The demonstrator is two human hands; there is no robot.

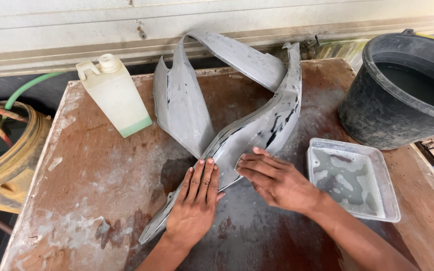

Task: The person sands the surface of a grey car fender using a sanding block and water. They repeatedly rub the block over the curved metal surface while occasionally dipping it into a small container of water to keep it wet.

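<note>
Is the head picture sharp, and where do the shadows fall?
Head view: sharp throughout, in soft daylight; a dark shadow lies on the table under the grey panel, beside the left hand; the right hand shows no blur; no strong glare.

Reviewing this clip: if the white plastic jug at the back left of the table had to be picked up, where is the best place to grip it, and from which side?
Probably the small handle loop beside the cap, at the top of the white jug. It leans back with the cap end farthest away, so a hand would come from above and the near side. The flat body also offers a wrap-around grip across its narrow sides. Both the left hand and right hand rest on the grey panel.
</note>
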